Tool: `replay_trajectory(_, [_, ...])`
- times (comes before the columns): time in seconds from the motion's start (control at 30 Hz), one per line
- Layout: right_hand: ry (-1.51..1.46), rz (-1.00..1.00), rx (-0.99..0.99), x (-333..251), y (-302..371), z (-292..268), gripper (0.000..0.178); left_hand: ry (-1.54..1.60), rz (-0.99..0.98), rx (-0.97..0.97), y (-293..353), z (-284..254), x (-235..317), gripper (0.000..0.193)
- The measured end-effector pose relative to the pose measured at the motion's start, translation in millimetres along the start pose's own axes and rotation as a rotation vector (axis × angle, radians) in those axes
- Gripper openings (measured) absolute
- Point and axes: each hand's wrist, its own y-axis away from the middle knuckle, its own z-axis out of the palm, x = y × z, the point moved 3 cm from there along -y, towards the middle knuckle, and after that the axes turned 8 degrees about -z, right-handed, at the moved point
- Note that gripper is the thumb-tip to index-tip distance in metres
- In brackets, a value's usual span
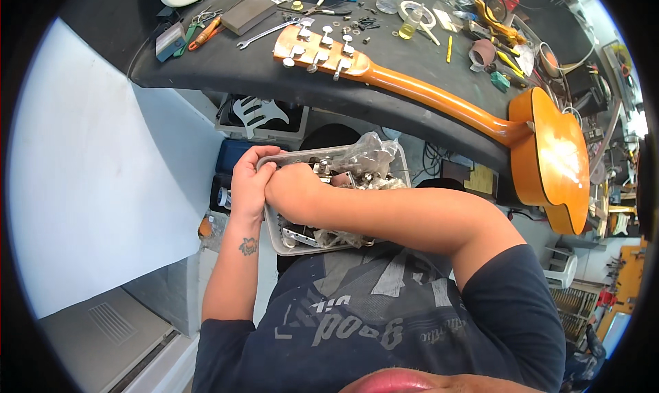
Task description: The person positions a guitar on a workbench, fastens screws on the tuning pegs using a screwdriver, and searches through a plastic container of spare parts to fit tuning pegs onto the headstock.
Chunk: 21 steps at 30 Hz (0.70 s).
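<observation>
A clear plastic tub [272, 238] full of small metal hardware rests at my lap, below the workbench edge. My left hand [251, 177] grips the tub's left rim, thumb on top and fingers wrapped round the outside. Reaching across, my right hand [295, 192] is bent down into the left end of the tub; its fingers are hidden, so what they hold, if anything, does not show. Around it lie a metal bridge-like plate [302, 235], crumpled clear plastic bags [371, 153] and other loose shiny fittings.
An orange acoustic guitar [549, 146] lies face down along the bench [226, 60], headstock toward the left. A wrench [266, 34], orange-handled pliers [204, 35], screws and a small bottle [410, 24] are scattered beyond it. Under the bench, a bin holds a white pickguard [259, 113].
</observation>
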Motion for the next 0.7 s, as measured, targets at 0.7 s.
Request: replay_trajectory(0.7, [-0.149,0.029,-0.059,24.5,23.6,-22.5,0.020,0.117,0.039,-0.138,-1.3,1.7,-1.8,0.029])
